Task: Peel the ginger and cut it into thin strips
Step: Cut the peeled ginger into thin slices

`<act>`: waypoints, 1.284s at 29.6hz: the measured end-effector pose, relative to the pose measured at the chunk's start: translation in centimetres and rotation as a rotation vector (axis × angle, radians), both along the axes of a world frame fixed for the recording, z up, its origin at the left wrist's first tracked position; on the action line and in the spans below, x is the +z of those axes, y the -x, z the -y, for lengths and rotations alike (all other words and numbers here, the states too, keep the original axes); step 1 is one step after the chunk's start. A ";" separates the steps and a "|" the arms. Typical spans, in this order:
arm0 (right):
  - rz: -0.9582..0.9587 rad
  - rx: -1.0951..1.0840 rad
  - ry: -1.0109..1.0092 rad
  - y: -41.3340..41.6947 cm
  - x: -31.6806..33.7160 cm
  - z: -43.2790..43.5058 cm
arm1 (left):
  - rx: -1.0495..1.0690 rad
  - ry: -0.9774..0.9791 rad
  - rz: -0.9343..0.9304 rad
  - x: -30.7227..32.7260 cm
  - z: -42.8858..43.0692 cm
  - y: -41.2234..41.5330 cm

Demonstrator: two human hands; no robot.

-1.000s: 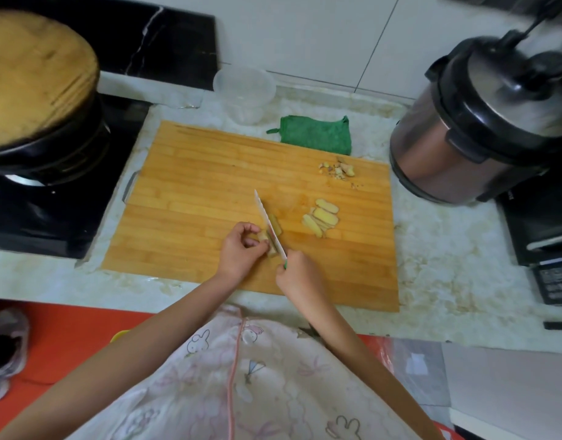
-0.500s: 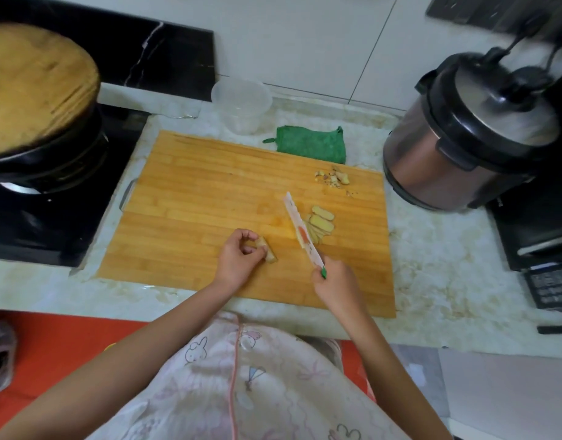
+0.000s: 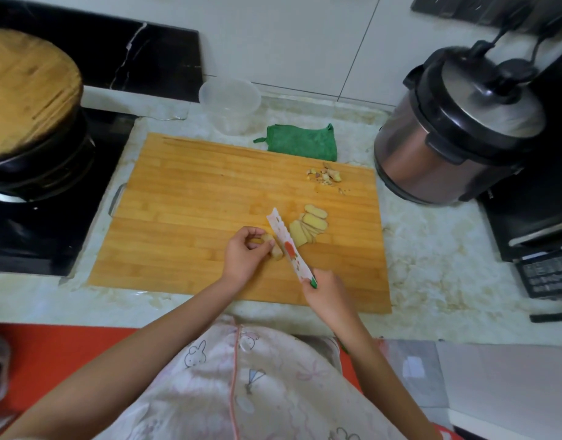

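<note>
Step in hand: I judged it to be slicing the ginger piece (image 3: 275,247) crosswise, ahead of the strip cutting
Doing it well: I would have tucked the left fingertips back from the blade, set the knife (image 3: 287,246) just inside the cut face and pressed straight down, so each slice came off as thin as those lying beside it; the stub looked short, so a slip toward the fingers was the risk I weighed
Ginger piece: pale yellow and peeled as far as I could see, lying on the cutting board (image 3: 194,192) toward its near edge, against the blade's left side
Slices (image 3: 310,227): flat ovals fanned over one another just right of the blade, not yet cut into strips
Left hand (image 3: 244,257): fingers (image 3: 252,231) curled, pinching the stub's left end
Right hand (image 3: 324,287): fingers clamped round the knife's green handle, the white printed blade pointing away and leftward
Peel scraps (image 3: 325,176): a small heap near the board's far right corner, well apart from the slices
Surface (image 3: 432,249): marbled, carrying the board, with a green cloth (image 3: 302,142) and a clear tub (image 3: 230,104) beyond it and a pressure cooker (image 3: 457,128) to the right
</note>
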State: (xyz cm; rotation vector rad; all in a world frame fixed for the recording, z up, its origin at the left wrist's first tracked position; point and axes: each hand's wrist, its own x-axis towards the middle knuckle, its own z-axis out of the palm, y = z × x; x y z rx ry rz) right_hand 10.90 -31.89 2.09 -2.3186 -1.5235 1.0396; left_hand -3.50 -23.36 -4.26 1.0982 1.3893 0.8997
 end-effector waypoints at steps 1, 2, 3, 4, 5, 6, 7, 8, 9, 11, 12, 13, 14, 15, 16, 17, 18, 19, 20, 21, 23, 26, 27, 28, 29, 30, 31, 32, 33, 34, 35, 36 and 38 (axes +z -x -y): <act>-0.004 0.003 0.008 0.2 0.0 0.1 | 0.003 0.003 0.009 0.0 0.1 0.0; -0.005 0.004 0.005 0.3 -0.1 0.1 | 0.004 0.000 0.009 -0.1 0.1 0.0; -0.004 0.004 -0.005 0.5 -0.1 0.2 | 0.001 -0.006 0.004 0.0 0.2 0.0; -0.008 0.002 -0.014 0.7 -0.1 0.2 | -0.001 -0.009 0.003 0.0 0.2 0.0; -0.017 0.000 -0.016 0.8 -0.1 0.2 | -0.004 -0.007 0.004 0.1 0.2 -0.1; -0.026 -0.003 -0.016 0.9 -0.1 0.1 | -0.006 -0.003 0.004 0.1 0.2 -0.2; -0.031 -0.002 -0.014 1.0 -0.1 0.0 | -0.009 -0.001 0.002 0.2 0.2 -0.2; -0.033 0.003 -0.014 1.1 0.0 0.0 | -0.011 0.002 0.002 0.3 0.2 -0.2; -0.034 0.007 -0.017 1.2 0.1 -0.1 | -0.014 0.007 0.004 0.3 0.3 -0.2; -0.044 -0.002 -0.032 1.5 0.2 -0.2 | -0.019 0.018 0.012 0.4 0.3 -0.2; -0.048 -0.005 -0.038 1.7 0.2 -0.3 | -0.020 0.022 0.016 0.5 0.3 -0.2; -0.046 -0.004 -0.037 1.8 0.2 -0.3 | -0.021 0.023 0.020 0.5 0.4 -0.3; -0.041 -0.004 -0.033 1.9 0.2 -0.4 | -0.020 0.023 0.022 0.5 0.4 -0.4; -0.037 -0.005 -0.028 2.0 0.2 -0.4 | -0.019 0.024 0.020 0.6 0.4 -0.4; -0.034 -0.005 -0.024 1.9 0.3 -0.4 | -0.014 0.027 0.018 0.5 0.4 -0.5; -0.033 -0.003 -0.021 1.9 0.3 -0.4 | -0.008 0.032 0.018 0.6 0.4 -0.5; -0.033 0.002 -0.020 1.9 0.4 -0.4 | -0.003 0.036 0.023 0.5 0.4 -0.6; -0.033 0.008 -0.021 1.9 0.4 -0.4 | -0.002 0.040 0.027 0.5 0.4 -0.6; -0.033 0.010 -0.025 1.9 0.4 -0.3 | -0.002 0.044 0.030 0.5 0.4 -0.6; -0.030 0.009 -0.029 1.9 0.3 -0.3 | -0.004 0.047 0.029 0.6 0.4 -0.6; -0.021 0.006 -0.031 2.0 0.2 -0.3 | -0.008 0.050 0.020 0.8 0.4 -0.8; -0.014 0.004 -0.030 2.0 0.1 -0.3 | -0.004 0.023 -0.038 0.5 0.1 -0.9; -0.011 0.002 -0.031 2.1 0.1 -0.3 | -0.003 0.013 -0.062 0.5 -0.1 -0.9; -0.006 0.003 -0.032 2.1 0.1 -0.3 | -0.001 0.012 -0.072 0.4 -0.1 -1.0; 0.000 0.006 -0.034 2.2 0.0 -0.2 | -0.001 0.019 -0.061 0.3 -0.1 -1.1; 0.003 0.009 -0.034 2.3 -0.1 -0.2 | 0.004 0.037 -0.031 0.3 -0.1 -1.2; 0.001 0.010 -0.032 2.4 -0.1 -0.1 | 0.012 0.068 0.011 0.3 0.0 -1.3; -0.006 0.006 -0.030 2.4 -0.2 -0.2 | 0.022 0.104 0.059 0.4 0.2 -1.4; -0.013 0.001 -0.025 2.3 -0.2 -0.2 | 0.031 0.135 0.106 0.5 0.3 -1.4; -0.019 -0.003 -0.019 2.3 -0.1 -0.3 | 0.038 0.158 0.143 0.5 0.4 -1.3; -0.022 -0.005 -0.015 2.2 -0.1 -0.4 | 0.042 0.168 0.165 0.5 0.5 -1.3; -0.023 -0.005 -0.014 2.2 0.0 -0.4 | 0.044 0.168 0.175 0.5 0.6 -1.2; -0.023 -0.001 -0.016 2.2 0.1 -0.3 | 0.049 0.164 0.177 0.6 0.7 -1.3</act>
